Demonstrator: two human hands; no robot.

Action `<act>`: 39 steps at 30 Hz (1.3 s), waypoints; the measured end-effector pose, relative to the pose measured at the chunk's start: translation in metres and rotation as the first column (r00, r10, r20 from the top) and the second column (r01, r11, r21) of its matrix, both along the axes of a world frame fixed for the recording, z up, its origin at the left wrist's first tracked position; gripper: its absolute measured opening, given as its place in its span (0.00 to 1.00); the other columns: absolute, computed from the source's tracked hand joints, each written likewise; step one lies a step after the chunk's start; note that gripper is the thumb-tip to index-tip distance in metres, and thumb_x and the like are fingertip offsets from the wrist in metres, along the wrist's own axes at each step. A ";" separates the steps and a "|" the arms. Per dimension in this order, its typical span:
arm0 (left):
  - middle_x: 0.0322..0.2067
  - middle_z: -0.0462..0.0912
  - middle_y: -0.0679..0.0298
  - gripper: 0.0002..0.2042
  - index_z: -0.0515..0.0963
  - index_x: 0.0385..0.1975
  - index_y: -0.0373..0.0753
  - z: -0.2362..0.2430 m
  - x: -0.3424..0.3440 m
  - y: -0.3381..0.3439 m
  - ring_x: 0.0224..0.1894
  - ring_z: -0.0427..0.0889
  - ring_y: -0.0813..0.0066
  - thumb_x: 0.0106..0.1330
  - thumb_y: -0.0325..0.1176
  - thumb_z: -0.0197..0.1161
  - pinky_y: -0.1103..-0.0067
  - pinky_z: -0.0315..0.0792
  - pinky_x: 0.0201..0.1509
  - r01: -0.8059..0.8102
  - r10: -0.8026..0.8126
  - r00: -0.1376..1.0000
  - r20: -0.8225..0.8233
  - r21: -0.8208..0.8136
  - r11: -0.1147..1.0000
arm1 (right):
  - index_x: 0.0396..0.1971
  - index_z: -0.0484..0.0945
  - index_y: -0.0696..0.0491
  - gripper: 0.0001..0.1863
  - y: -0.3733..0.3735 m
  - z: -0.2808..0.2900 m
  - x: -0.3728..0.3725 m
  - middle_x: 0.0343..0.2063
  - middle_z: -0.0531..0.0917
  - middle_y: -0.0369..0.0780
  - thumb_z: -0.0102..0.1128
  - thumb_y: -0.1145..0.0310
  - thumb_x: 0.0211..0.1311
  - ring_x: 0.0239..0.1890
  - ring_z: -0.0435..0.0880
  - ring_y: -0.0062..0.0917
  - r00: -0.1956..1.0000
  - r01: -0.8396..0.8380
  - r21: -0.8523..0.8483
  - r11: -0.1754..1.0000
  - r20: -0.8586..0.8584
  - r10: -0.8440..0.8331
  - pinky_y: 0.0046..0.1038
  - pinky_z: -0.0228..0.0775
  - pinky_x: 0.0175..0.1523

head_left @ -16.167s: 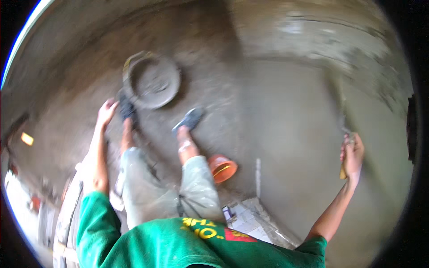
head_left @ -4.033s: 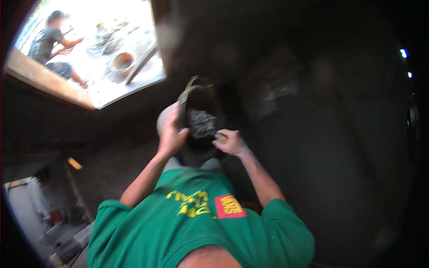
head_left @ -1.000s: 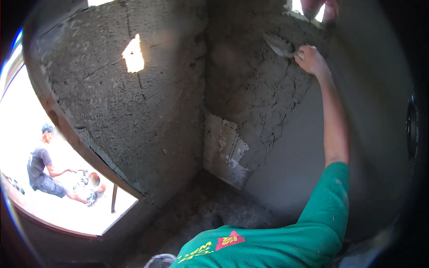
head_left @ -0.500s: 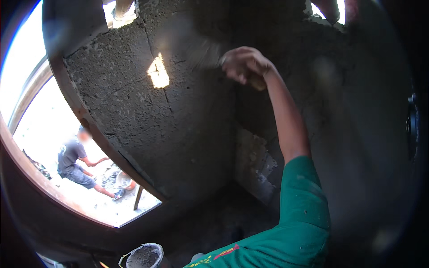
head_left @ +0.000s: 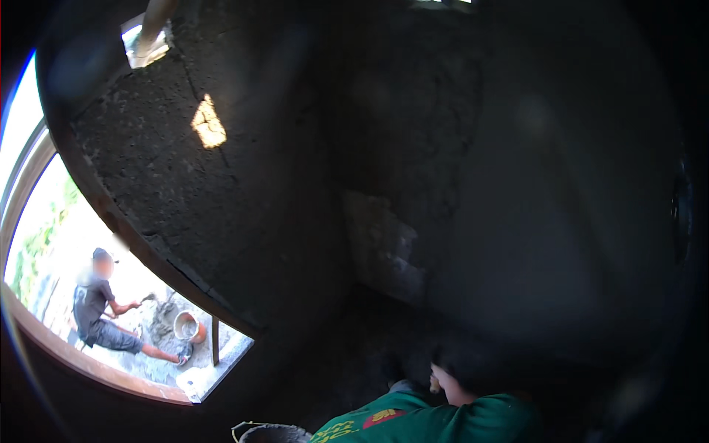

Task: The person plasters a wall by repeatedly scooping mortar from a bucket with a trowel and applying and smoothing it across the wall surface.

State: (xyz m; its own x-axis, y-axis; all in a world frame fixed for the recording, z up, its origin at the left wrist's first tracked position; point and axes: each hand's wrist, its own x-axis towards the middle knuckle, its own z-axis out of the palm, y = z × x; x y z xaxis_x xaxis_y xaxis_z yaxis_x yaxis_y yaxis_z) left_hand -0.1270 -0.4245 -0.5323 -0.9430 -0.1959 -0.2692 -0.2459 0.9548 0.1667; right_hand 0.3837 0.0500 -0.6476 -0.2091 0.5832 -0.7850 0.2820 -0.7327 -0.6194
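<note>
My right hand is low near the bottom edge, in front of my green shirt, mostly in shadow. Its fingers are closed round a trowel, whose tan handle end shows beside the wrist; the blade is lost in the dark. At the lower edge, left of my shirt, the rim of a bucket with a thin wire handle comes into view. Rough grey mortar coats the wall before me. My left hand is out of view.
A bright doorway or window opening with a wooden frame is at the left. Outside, a person crouches by a mortar heap and an orange bucket. A smoother wall stands on the right, meeting the rough one in a corner.
My right hand has dropped from high on the wall, where the trowel was blurred with motion, to low by my body. My view has turned right. The person outside has shifted their arms.
</note>
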 end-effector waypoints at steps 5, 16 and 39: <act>0.41 0.78 0.45 0.21 0.69 0.50 0.40 0.019 -0.004 -0.048 0.41 0.80 0.50 0.57 0.39 0.58 0.59 0.72 0.47 0.077 -0.069 0.996 -0.060 0.144 0.987 | 0.28 0.74 0.53 0.13 -0.164 0.131 0.029 0.16 0.77 0.36 0.57 0.58 0.59 0.15 0.75 0.23 0.963 0.235 -0.056 0.970 0.150 -0.224 0.27 0.70 0.21; 0.30 0.73 0.52 0.19 0.76 0.38 0.37 0.128 -0.033 0.048 0.36 0.75 0.50 0.41 0.26 0.58 0.64 0.70 0.42 0.738 -0.279 0.592 -0.756 0.369 0.565 | 0.35 0.72 0.57 0.09 -0.124 0.225 -0.095 0.23 0.79 0.41 0.59 0.70 0.59 0.21 0.80 0.24 0.969 -0.038 0.115 0.993 -0.238 0.065 0.28 0.76 0.23; 0.25 0.73 0.58 0.13 0.79 0.31 0.37 0.302 0.330 0.356 0.30 0.75 0.61 0.41 0.24 0.59 0.73 0.71 0.35 0.799 -0.501 0.345 -0.794 0.529 -0.287 | 0.30 0.81 0.61 0.14 -0.083 0.287 0.005 0.30 0.83 0.52 0.60 0.66 0.46 0.35 0.84 0.42 0.158 -0.906 0.354 -0.234 0.794 0.588 0.41 0.76 0.43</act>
